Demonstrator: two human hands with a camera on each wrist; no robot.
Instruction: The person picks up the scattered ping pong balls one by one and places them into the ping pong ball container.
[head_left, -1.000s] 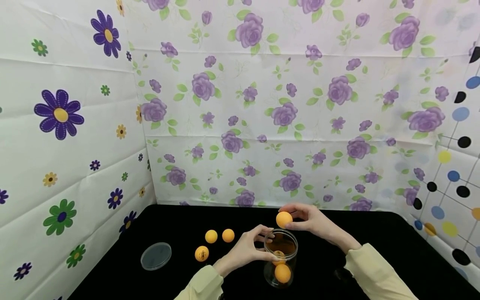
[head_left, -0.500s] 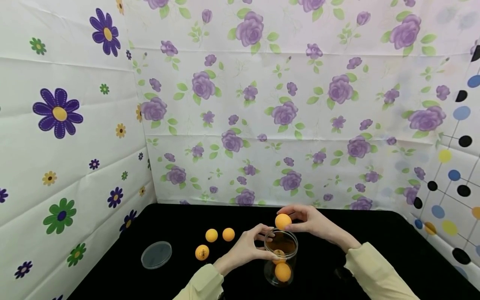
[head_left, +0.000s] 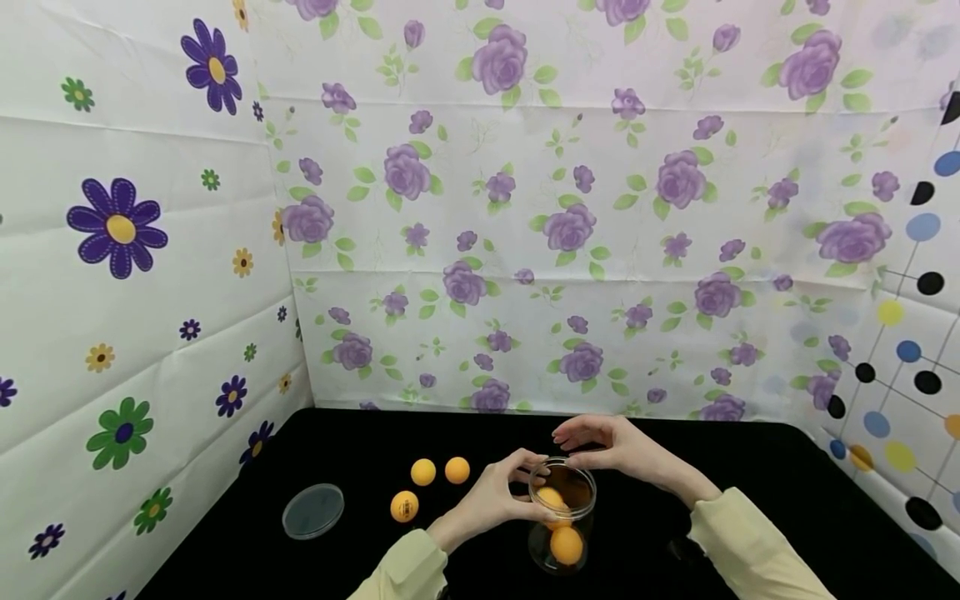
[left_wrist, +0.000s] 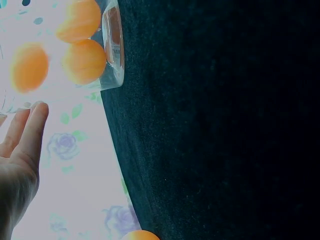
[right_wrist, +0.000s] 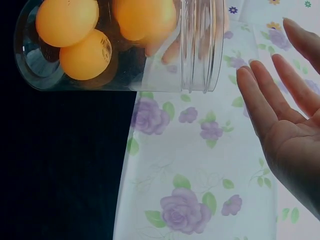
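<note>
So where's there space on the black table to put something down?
Bare black table lies right of the right sleeve, and behind the loose balls up to the flowery backdrop. It's crowded at the jar: left hand gripping it, right hand by its mouth. Between the loose balls and the lid there's only a narrow gap.

Glossy clear plastic-looking jar [right_wrist: 202,65], smooth matt orange balls [head_left: 423,472], smooth translucent lid [head_left: 313,512], matt black cloth [left_wrist: 225,125], creased sheeting [head_left: 450,383]

left sleeve [head_left: 403,570]: pale yellow | right sleeve [head_left: 753,546]: same | dark piece [head_left: 684,549] beside it, indistinct
</note>
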